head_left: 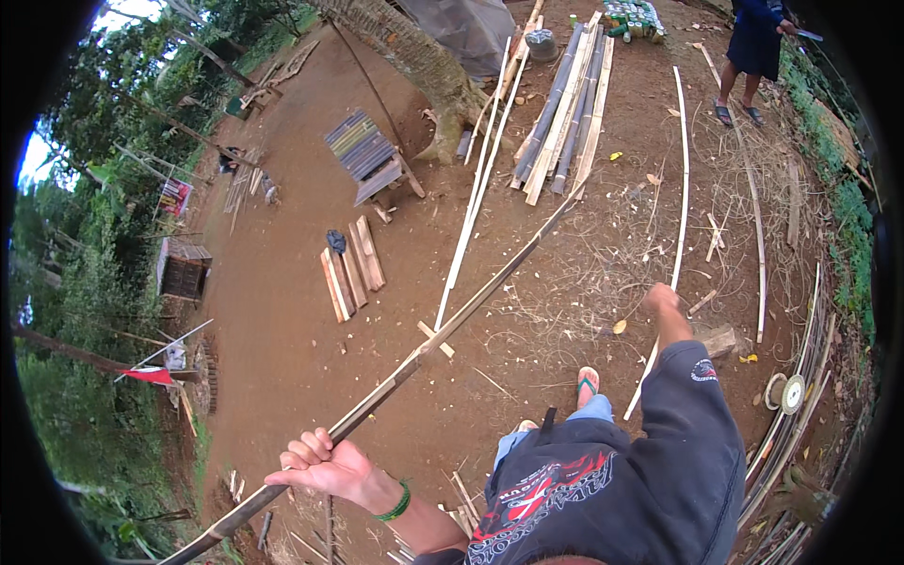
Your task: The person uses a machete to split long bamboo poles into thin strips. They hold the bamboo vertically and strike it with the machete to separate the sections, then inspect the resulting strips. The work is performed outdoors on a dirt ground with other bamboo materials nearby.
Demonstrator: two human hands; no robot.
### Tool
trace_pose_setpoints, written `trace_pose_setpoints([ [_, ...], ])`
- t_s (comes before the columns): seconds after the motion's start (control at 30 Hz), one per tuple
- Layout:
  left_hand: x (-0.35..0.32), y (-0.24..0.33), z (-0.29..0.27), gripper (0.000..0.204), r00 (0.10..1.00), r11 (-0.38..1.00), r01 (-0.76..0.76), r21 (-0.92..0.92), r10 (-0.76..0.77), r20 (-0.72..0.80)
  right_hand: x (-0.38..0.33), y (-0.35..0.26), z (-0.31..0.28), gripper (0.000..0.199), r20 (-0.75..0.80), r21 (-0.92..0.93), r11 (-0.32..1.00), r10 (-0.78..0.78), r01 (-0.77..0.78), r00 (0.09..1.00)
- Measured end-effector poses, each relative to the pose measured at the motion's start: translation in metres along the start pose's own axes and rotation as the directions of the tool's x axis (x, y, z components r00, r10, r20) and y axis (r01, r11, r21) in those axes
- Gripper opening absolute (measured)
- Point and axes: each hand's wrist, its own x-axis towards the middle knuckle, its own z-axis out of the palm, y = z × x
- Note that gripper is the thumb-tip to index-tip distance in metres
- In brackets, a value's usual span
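My left hand [325, 463], with a green band at the wrist, is wrapped round a long split bamboo pole [443, 336], its thumb lying along the pole. The pole slants from the lower left up to the far bundle, over a short crossed stick [435, 339]. My right hand [662, 298] is closed, knuckles up, at the end of the bent right arm. What it holds, if anything, is hidden. A thin pale bamboo strip [683, 160] runs past or under that hand, and I cannot tell whether they touch.
Bamboo lengths [570, 104] lie bundled ahead. Planks [353, 268] and a slatted bamboo stand [363, 151] are to the left, by a tree trunk [414, 56]. Shavings cover the ground. At right are a wood block [718, 341], a spool [793, 394] and curved strips. Another person [756, 47] stands far right.
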Motion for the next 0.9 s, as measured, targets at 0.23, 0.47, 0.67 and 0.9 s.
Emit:
trace_pose_setpoints([
  [0.23,0.022,-0.022,-0.023,0.051,0.995,0.987,0.094,-0.131,-0.089,0.043,-0.118,0.164,0.096,0.040,-0.136,0.474,0.858,0.295,-0.200,0.946],
  [0.47,0.012,-0.011,0.001,0.064,0.969,0.943,0.210,-0.260,-0.164,0.187,-0.183,0.144,0.162,0.041,-0.023,0.564,0.801,0.257,-0.200,0.966],
  [0.67,0.042,-0.020,-0.030,0.064,0.896,0.938,0.240,-0.252,-0.114,0.429,-0.215,0.049,0.161,0.029,-0.257,0.577,0.800,-0.013,0.164,0.966],
  [0.9,0.043,-0.030,-0.054,0.067,0.780,0.964,0.117,-0.240,0.061,0.623,-0.379,-0.137,0.058,0.023,-0.272,0.664,0.485,-0.552,0.569,0.788],
])
